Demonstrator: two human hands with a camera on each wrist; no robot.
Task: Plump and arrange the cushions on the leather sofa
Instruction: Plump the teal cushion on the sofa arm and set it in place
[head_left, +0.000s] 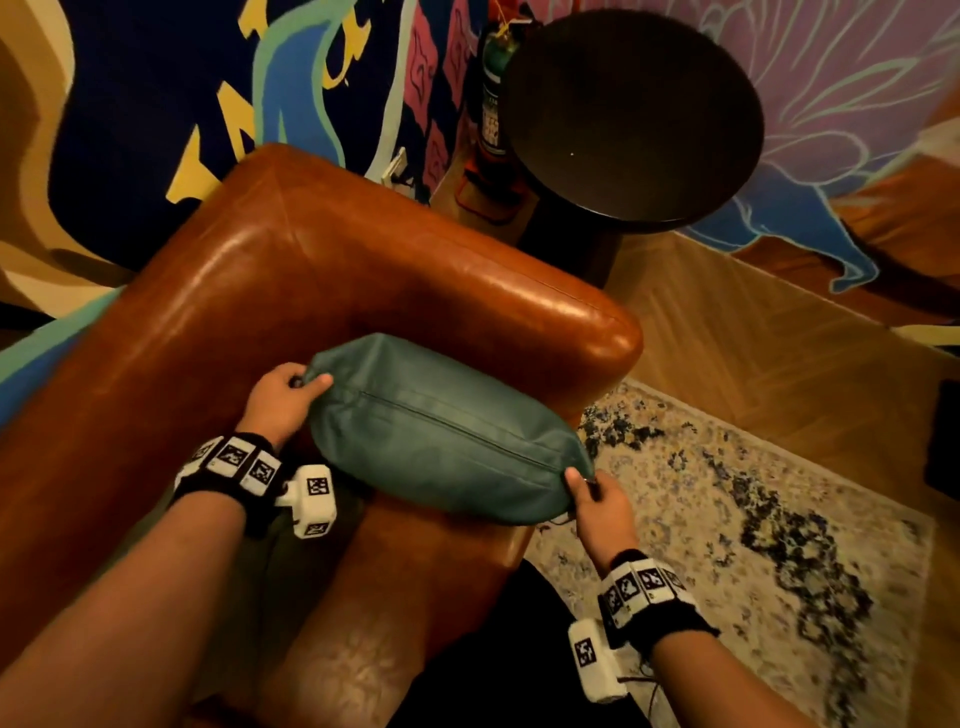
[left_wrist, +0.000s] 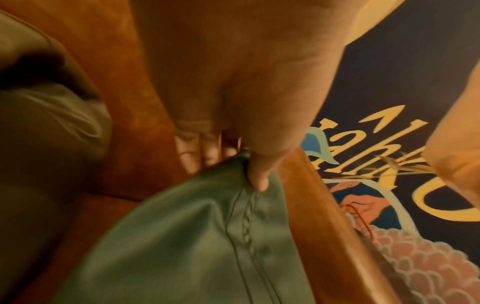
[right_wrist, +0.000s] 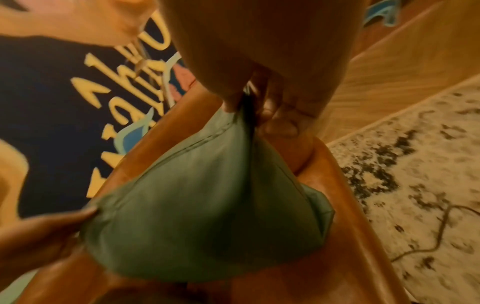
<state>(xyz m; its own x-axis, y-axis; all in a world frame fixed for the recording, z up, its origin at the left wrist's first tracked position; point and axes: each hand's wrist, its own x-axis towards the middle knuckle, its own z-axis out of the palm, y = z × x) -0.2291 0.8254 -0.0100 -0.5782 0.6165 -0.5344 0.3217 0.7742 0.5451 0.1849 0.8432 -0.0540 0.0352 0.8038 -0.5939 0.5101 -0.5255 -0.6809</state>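
Note:
A teal cushion with a zip seam along its top edge stands on edge against the brown leather sofa's right armrest. My left hand pinches its far-left corner, thumb on the near face. My right hand pinches its near-right corner. In the left wrist view the thumb presses the cushion beside the seam. The right wrist view has my fingers gathered on the cushion's corner. A second, olive cushion lies on the seat to the left.
A round dark side table stands beyond the armrest, a fire extinguisher beside it. A patterned rug with a cable on it covers the wooden floor at right. A painted mural wall runs behind the sofa.

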